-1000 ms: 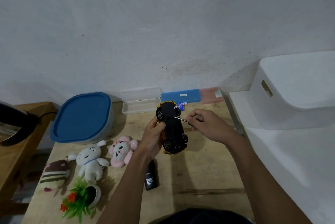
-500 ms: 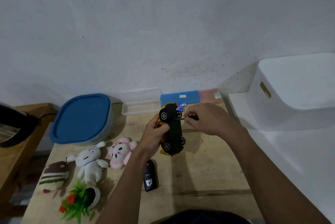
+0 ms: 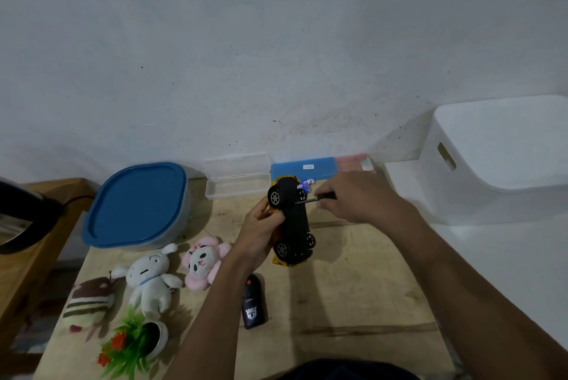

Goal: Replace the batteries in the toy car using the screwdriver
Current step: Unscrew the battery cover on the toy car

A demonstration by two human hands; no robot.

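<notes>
Plain whitewashed wall behind a small wooden table [image 3: 353, 287], and that's where the whole job is going on. The toy car [image 3: 292, 222] is flipped so its black underside and all four wheels face the camera, held up off the tabletop near the back of it, yellow body peeking out at both ends. The left hand [image 3: 261, 232] is wrapped around the car's side, clamping it in place. The right hand [image 3: 356, 195] is closed around the dark handle of the screwdriver [image 3: 310, 199], and the thin metal shaft runs sideways with its tip on the chassis up by the far pair of wheels. So I'd say we're early: looks like the battery cover screw is being worked, and I can't see any cover off or any batteries out. Can't tell from here whether the tip is properly seated in a screw head, it's too tiny. What's left, by my guess: get the screw out, pop the cover, swap the cells, close it up and drive the screw back in. There's a little blue-and-white pack [image 3: 307, 184] just behind the car that might be the fresh batteries, but I can't read it. The black remote [image 3: 253, 302] lies on the table closer to the person, with plush toys [image 3: 153, 278] off to the left.
</notes>
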